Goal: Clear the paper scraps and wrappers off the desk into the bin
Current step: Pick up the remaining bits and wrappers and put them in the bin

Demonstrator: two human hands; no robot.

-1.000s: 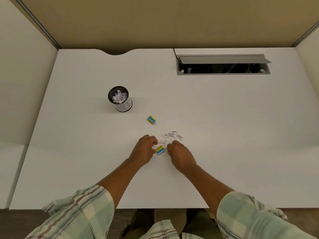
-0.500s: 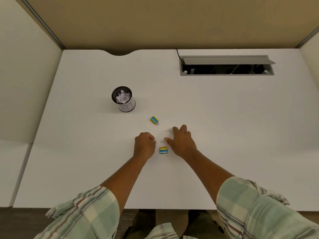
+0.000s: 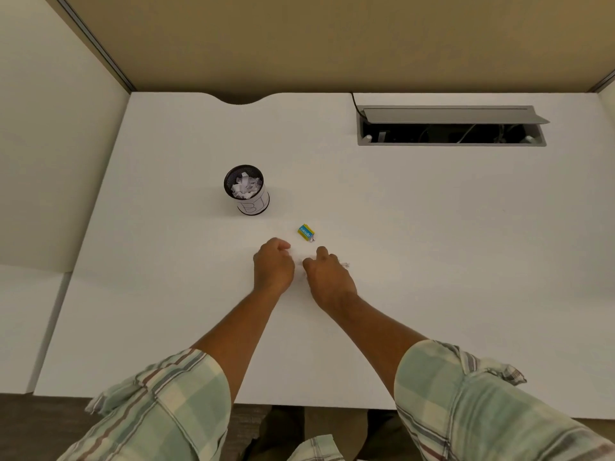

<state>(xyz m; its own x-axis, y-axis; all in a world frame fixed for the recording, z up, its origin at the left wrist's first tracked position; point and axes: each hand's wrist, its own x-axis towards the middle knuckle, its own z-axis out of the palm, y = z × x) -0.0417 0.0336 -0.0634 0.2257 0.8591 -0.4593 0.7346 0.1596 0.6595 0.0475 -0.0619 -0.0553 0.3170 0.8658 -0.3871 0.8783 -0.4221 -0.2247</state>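
Note:
A small black mesh bin (image 3: 253,205) with a white label stands on the white desk (image 3: 416,234), holding crumpled white paper. A blue and yellow wrapper (image 3: 306,232) lies right of the bin, just beyond my hands. My left hand (image 3: 273,268) is a closed fist resting on the desk, a sliver of white paper showing at its fingertips. My right hand (image 3: 327,277) is curled over the white paper scraps (image 3: 346,264), which poke out at its right side. A second wrapper seen earlier is hidden, under or in my right hand.
An open grey cable tray (image 3: 452,126) is set into the desk at the back right, with a black cord beside it. Beige partition walls enclose the desk at the back and left. A lower white surface adjoins on the left.
My right hand went forward over the scrap pile and then curled and drew back over it, covering the near wrapper. My left hand stays closed and has shifted a little forward.

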